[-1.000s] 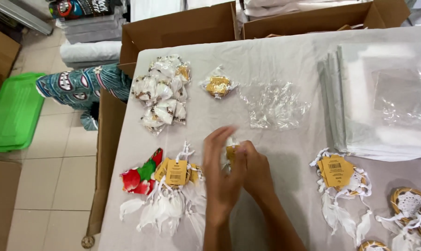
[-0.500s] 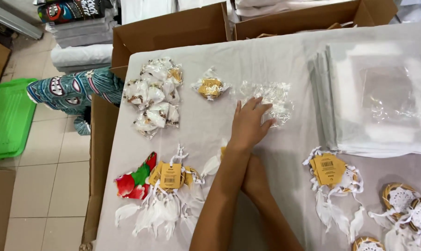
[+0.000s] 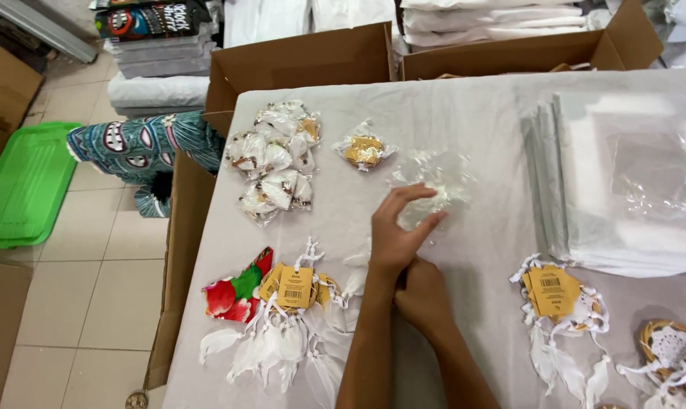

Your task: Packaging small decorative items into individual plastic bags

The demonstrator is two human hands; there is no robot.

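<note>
My left hand (image 3: 394, 236) is lifted over the table's middle, its thumb and fingers pinching the near edge of a thin clear plastic bag (image 3: 434, 182) from a small loose pile. Just behind and below it, my right hand (image 3: 422, 294) rests curled on the grey cloth (image 3: 464, 121), closed around a small dreamcatcher that is almost wholly hidden. A bunch of white feathered dreamcatchers with yellow tags (image 3: 293, 318) lies just left of my forearms.
Bagged dreamcatchers are heaped at the back left (image 3: 275, 163), and one bagged piece (image 3: 364, 150) lies alone. A stack of large clear bags (image 3: 623, 182) fills the right side. More tagged dreamcatchers (image 3: 559, 299) lie at the front right, with open cardboard boxes (image 3: 305, 57) behind the table and a green lid (image 3: 25, 182) on the floor.
My left hand left my right hand, reached forward to the pile of clear bags, and has drawn back a little with a bag pinched. My right hand stayed put.
</note>
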